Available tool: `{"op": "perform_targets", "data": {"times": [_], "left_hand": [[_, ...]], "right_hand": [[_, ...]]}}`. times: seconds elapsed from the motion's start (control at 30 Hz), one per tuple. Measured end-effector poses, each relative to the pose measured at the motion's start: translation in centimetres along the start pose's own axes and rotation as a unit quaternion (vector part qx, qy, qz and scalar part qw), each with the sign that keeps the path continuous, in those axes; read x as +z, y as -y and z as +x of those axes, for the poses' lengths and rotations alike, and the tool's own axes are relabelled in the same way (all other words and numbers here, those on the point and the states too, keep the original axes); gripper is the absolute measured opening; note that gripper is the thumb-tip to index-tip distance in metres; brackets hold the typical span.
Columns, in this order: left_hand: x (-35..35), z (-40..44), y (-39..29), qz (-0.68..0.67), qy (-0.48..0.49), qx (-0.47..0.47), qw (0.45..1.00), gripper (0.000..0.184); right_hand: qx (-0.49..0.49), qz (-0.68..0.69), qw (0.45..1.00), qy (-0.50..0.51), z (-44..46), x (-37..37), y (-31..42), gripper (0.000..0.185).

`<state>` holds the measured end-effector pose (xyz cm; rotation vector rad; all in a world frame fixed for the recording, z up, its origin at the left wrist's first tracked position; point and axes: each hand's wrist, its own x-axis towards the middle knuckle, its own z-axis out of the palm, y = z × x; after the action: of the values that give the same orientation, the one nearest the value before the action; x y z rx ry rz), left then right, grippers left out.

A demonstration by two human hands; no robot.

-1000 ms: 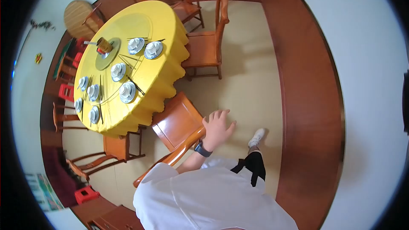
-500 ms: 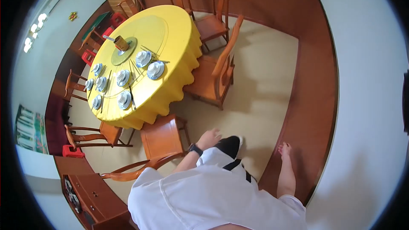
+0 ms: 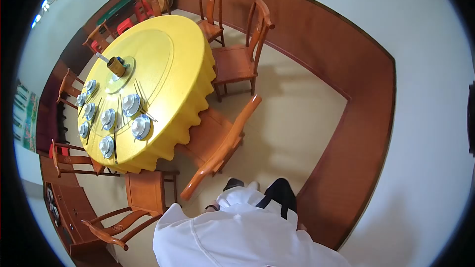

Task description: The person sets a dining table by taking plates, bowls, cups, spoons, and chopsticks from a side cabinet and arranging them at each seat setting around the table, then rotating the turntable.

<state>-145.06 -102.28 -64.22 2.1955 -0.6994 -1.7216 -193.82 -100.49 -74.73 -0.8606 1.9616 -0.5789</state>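
Beside the white shirt, only the wrist of my left hand (image 3: 213,207) shows, with a dark band on it; its fingers are hidden. A small part of my right hand (image 3: 301,227) shows at the other side of the shirt, fingers not readable. Nearest to my left hand is a wooden chair (image 3: 217,158), its back turned towards me. Beyond it stands a round table with a yellow cloth (image 3: 185,59). Several sets of white bowls on blue-rimmed plates (image 3: 141,126) lie along its near left side, with chopsticks. A brown container (image 3: 116,67) stands on the glass turntable (image 3: 129,74).
Another chair (image 3: 237,64) stands at the table's right, and one (image 3: 146,193) at lower left. More chairs ring the table. A wooden cabinet (image 3: 74,210) is at lower left. Brown panelling (image 3: 366,118) lines the right wall. Red stools (image 3: 125,25) are at the back.
The view has shifted forward along the table, and different chairs are now nearest. My left hand, earlier spread above a chair back, has dropped beside the shirt. My right hand has mostly gone behind it.
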Motion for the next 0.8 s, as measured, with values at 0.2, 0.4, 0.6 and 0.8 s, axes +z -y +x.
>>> {"op": "perform_targets", "data": {"times": [0.2, 0.4, 0.6, 0.8], "left_hand": [[3.3, 8.2, -14.6, -0.028, -0.058, -0.005, 0.998, 0.033], [13.8, 13.9, -33.3, -0.173, -0.144, -0.023, 0.974, 0.032], [16.5, 19.5, -46.5, -0.226, -0.212, -0.061, 0.949, 0.031], [12.0, 30.8, -62.2, -0.224, -0.256, -0.050, 0.939, 0.030]], "right_hand": [[0.052, 0.030, 0.998, 0.034, 12.8, -1.1, 11.6, 0.042], [0.032, -0.035, 0.993, 0.105, 36.1, -9.9, 28.5, 0.045], [0.131, 0.073, 0.983, 0.103, 66.7, -6.0, 44.8, 0.015], [0.033, 0.250, 0.953, 0.169, 80.7, -2.5, 74.4, 0.011]]}}
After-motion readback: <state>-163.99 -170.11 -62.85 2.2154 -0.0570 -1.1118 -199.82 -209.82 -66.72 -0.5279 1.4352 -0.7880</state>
